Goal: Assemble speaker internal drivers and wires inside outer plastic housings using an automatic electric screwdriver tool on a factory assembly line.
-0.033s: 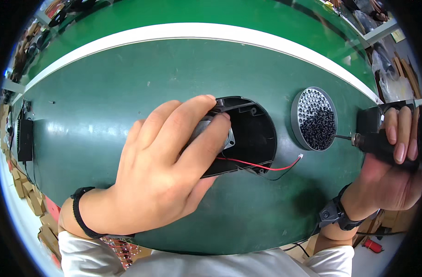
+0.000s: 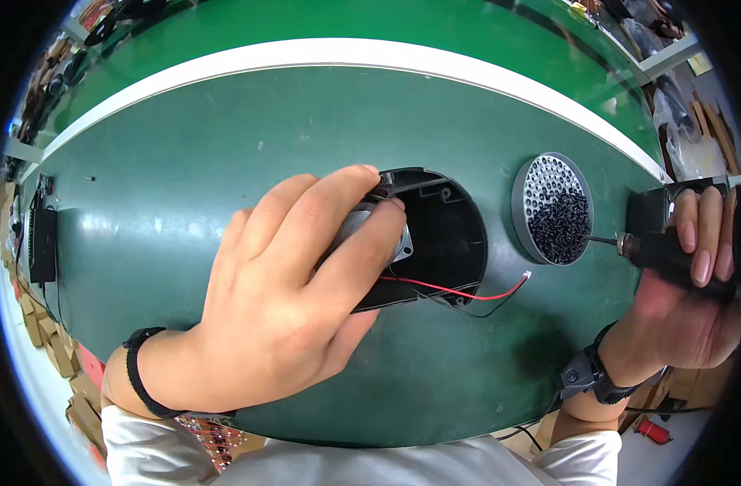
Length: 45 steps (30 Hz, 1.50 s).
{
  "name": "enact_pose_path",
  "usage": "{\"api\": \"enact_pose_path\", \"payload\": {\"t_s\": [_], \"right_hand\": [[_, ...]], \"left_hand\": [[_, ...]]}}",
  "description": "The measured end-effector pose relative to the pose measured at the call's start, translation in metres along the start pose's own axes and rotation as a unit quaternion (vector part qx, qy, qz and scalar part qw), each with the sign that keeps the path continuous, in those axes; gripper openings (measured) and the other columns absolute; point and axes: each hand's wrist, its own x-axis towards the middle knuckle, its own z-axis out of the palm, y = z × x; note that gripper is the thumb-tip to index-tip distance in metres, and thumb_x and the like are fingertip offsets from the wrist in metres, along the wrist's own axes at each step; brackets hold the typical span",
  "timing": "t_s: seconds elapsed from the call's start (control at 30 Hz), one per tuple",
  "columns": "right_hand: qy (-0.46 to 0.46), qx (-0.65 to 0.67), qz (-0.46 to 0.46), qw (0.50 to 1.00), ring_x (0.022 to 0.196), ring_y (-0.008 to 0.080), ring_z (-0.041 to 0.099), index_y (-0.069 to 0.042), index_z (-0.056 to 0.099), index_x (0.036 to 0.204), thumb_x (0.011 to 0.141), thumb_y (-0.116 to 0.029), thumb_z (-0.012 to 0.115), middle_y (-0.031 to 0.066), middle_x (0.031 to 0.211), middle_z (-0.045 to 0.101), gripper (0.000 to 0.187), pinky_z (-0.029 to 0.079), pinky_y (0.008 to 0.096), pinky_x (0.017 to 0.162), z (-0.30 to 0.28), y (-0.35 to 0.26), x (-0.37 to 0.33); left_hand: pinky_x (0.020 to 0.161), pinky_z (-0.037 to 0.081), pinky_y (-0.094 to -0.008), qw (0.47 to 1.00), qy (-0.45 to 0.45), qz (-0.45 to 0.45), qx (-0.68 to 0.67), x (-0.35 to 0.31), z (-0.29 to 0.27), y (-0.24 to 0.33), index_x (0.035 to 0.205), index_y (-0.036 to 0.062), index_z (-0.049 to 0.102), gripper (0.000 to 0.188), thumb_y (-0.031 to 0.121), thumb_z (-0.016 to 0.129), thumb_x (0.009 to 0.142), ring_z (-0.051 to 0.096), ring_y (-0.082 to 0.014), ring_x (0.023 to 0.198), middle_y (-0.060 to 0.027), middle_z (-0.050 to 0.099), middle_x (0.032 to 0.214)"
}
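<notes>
My left hand (image 2: pixel 297 279) is closed over a round black plastic housing (image 2: pixel 455 235) near the middle of the table. Under its fingers lies a speaker (image 2: pixel 404 245) with a metal frame, mostly hidden. A red and black wire pair (image 2: pixel 476 297) runs out over the housing's edge and ends in a small white plug (image 2: pixel 527 275). At the right, my right hand (image 2: pixel 686 316) is wrapped around a black electric screwdriver (image 2: pixel 658 251). Its thin bit reaches to the rim of a round grey dish (image 2: pixel 517 206) heaped with small black screws (image 2: pixel 558 227).
The green table (image 2: pixel 176 162) has a white raised strip (image 2: pixel 346 53) along its far side. A black box (image 2: pixel 43 247) with cables stands at the left edge; another dark box (image 2: pixel 646 212) sits behind the screwdriver. One loose screw (image 2: pixel 90 178) lies at far left.
</notes>
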Motion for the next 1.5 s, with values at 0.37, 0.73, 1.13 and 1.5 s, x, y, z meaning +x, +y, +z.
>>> {"api": "enact_pose_path", "payload": {"t_s": [0.37, 0.73, 1.13, 1.5], "right_hand": [[0.121, -0.06, 0.048, 0.99, 0.066, 0.0096, 0.043, -0.007, 0.052, 0.093, 0.092, -0.013, 0.053, 0.0008, 0.078, 0.043, 0.007, 0.034, 0.0292, 0.071, 0.039, 0.009, -0.013], [0.195, -0.104, 0.007, 0.975, 0.063, 0.0141, 0.047, -0.008, 0.049, 0.121, 0.091, -0.016, 0.053, 0.0031, 0.073, 0.047, 0.031, 0.041, 0.0334, 0.067, 0.016, 0.049, -0.009], [0.251, -0.144, 0.028, 0.957, 0.059, 0.0154, 0.045, -0.007, 0.048, 0.117, 0.091, -0.012, 0.052, 0.0044, 0.07, 0.045, 0.027, 0.043, 0.0344, 0.063, 0.008, 0.06, -0.01], [0.243, -0.174, 0.038, 0.953, 0.057, 0.0146, 0.044, -0.007, 0.05, 0.113, 0.091, -0.008, 0.052, 0.0037, 0.069, 0.045, 0.022, 0.043, 0.0339, 0.059, 0.015, 0.069, -0.011]], "left_hand": [[0.091, 0.048, -0.047, 1.0, 0.011, 0.007, 0.008, 0.006, 0.01, 0.0, 0.12, 0.0021, 0.063, 0.063, 0.013, 0.078, 0.06, 0.057, -0.0413, 0.103, -0.0225, 0.055, 0.134], [0.099, 0.045, -0.0503, 0.999, -0.004, 0.013, 0.045, 0.008, 0.003, 0.005, 0.12, -0.002, 0.061, 0.06, 0.006, 0.073, 0.062, 0.055, -0.0454, 0.114, -0.027, 0.053, 0.134], [0.097, 0.047, -0.049, 0.999, 0.029, 0.014, 0.017, 0.009, 0.009, 0.004, 0.118, -0.003, 0.061, 0.059, 0.007, 0.074, 0.061, 0.059, -0.0445, 0.11, -0.0281, 0.055, 0.13], [0.095, 0.048, -0.0492, 0.999, 0.025, 0.032, 0.019, 0.01, 0.006, 0.0, 0.117, -0.0038, 0.062, 0.06, 0.01, 0.074, 0.06, 0.059, -0.0448, 0.109, -0.0285, 0.056, 0.129]]}}
